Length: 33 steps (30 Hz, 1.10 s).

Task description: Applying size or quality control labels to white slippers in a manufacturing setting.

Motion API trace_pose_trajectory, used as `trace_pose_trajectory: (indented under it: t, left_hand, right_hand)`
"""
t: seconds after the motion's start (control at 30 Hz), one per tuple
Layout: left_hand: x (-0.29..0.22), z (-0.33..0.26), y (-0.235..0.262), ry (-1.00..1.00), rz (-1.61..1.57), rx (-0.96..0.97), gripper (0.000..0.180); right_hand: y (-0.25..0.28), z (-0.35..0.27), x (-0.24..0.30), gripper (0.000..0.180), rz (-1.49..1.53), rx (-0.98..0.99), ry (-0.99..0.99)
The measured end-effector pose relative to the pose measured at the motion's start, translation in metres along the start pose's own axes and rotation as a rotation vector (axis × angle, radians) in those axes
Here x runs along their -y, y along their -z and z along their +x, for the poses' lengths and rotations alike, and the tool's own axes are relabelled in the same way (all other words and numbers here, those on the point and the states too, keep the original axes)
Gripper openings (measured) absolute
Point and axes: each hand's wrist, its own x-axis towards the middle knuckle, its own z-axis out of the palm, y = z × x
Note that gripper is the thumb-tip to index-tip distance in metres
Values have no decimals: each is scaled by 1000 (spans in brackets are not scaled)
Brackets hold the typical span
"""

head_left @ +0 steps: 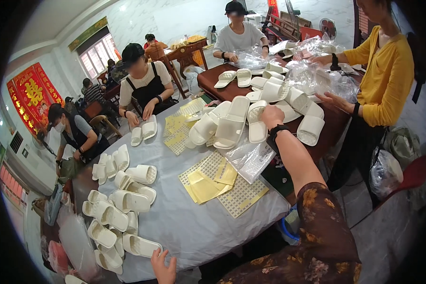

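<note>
My right arm reaches across to the far pile, where my right hand point(272, 116) is closed at the edge of a white slipper point(256, 128). More white slippers surround it, among them a pair point(232, 120) just to its left. Low in the picture, my left hand point(164, 267) has its fingers apart and holds nothing. It is beside the toe of another white slipper point(141, 246), at the near end of a long stack of slippers point(131, 200) on the left side of the table. Sticker sheets point(212, 177) in yellow and white lie between the two groups.
A grey cloth point(208, 232) covers the near table. A clear plastic packet point(251, 161) lies by the sheets. Across the table a person point(144, 85) handles two slippers; another in yellow point(383, 75) stands at the brown table beside clear bags point(317, 78). A blue bin point(291, 225) stands below the edge.
</note>
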Motion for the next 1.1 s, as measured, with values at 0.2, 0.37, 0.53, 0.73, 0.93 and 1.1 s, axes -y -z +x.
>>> trace_pose_trajectory:
  t: [0.2,0.37,0.53,0.73,0.93,1.1]
  left_hand:
    - [8,-19,2,82,-18,20,41]
    - [18,-12,-11,100,-149,21,40]
    - [-5,7,-19,67,-211,32,39]
    - [-46,28,-13,83,-431,27,38]
    - [-56,27,-20,245,-853,125,45]
    - [-58,33,-28,317,-1662,79,59]
  right_hand:
    - [19,26,-24,35,81,-113,-86]
    - [100,56,-56,46,295,-401,39]
    - [181,31,-43,47,885,-273,54]
    - [228,-91,31,34,1074,-91,311]
    - [178,-209,98,24,931,280,423]
    - [79,-292,156,25,778,516,772]
